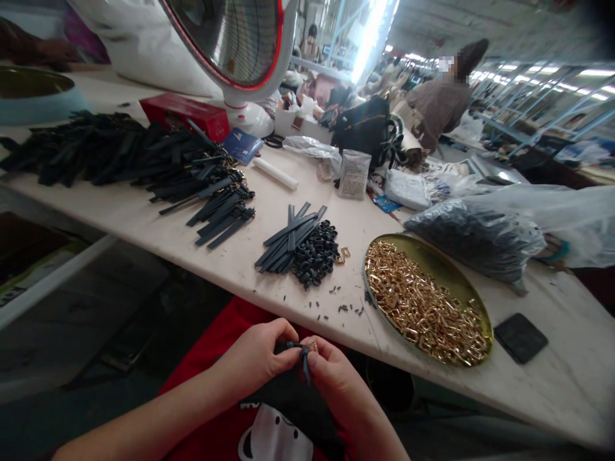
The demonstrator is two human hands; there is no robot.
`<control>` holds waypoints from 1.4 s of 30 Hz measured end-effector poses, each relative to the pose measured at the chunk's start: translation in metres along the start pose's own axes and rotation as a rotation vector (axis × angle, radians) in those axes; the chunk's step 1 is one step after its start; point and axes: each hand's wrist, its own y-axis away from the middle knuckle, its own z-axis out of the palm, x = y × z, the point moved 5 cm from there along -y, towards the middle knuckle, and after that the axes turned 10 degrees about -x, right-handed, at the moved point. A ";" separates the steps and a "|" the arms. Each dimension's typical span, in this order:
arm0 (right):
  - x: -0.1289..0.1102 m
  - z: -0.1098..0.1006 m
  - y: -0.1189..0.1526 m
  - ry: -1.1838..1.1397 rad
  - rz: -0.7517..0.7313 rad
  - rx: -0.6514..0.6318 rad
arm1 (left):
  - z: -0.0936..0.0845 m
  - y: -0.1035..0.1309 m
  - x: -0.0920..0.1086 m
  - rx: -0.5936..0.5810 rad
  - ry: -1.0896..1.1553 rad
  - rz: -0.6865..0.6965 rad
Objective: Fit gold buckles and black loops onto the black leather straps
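Note:
Just in front of the table edge, my left hand (262,352) pinches a dark strap (305,366). Close against it, my right hand (331,368) grips the same strap together with a small gold buckle (313,346). The strap's short end hangs down between the hands. On the table beyond lie loose dark straps (288,240) beside a heap of small black loops (317,253), with a few gold buckles (343,256) at its right. A round tray (451,262) holds many gold buckles.
Finished-looking dark straps (115,150) are piled at the left. A heater (240,102), a red box (187,115) and a white tube (275,173) stand or lie behind. Plastic bags (480,230) and a black flat object (521,337) are at the right. A person (435,105) is in the background.

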 end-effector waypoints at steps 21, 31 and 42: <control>0.004 0.004 0.026 1.075 -0.158 0.110 | 0.031 0.023 -0.027 -0.329 0.585 -0.042; -0.001 0.011 0.030 1.157 -0.072 -0.069 | 0.039 0.017 -0.034 -0.375 0.582 -0.113; 0.004 -0.005 0.004 0.953 -0.185 -0.025 | 0.013 0.008 -0.013 -0.490 0.317 -0.168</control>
